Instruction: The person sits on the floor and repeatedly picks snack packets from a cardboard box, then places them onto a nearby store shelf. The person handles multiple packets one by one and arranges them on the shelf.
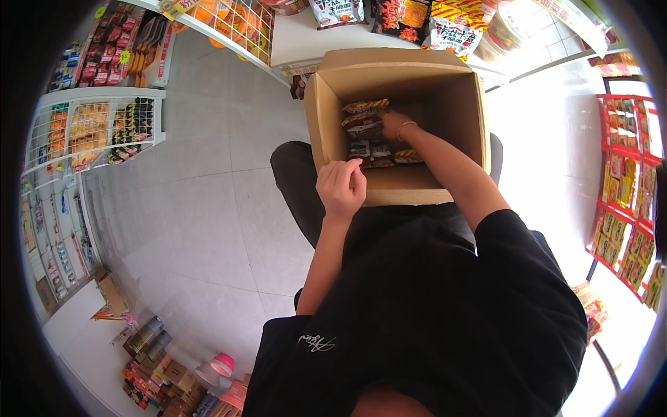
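An open cardboard box point(398, 197) stands before me, between my knees. Inside it, my right hand point(394, 125) reaches to a brown and yellow-striped snack packet point(363, 126); the fingertips are partly hidden against the packets, so a grip cannot be made out. Another striped packet point(366, 106) lies just beyond. Nearer to me in the box are silver and dark packets point(371, 151) and a small striped packet point(408, 156). My left hand point(341, 188), its fingers curled, is at the box's near left corner; whether it grips the rim is unclear.
Just past the box is a white shelf point(294, 39) carrying snack bags point(401, 21) and a clear tub point(503, 34). Wire-fronted shelves point(94, 130) stand at left, red racks point(622, 177) at right. Cartons point(180, 378) and a pink bowl point(223, 364) sit at lower left on grey tile floor point(208, 208).
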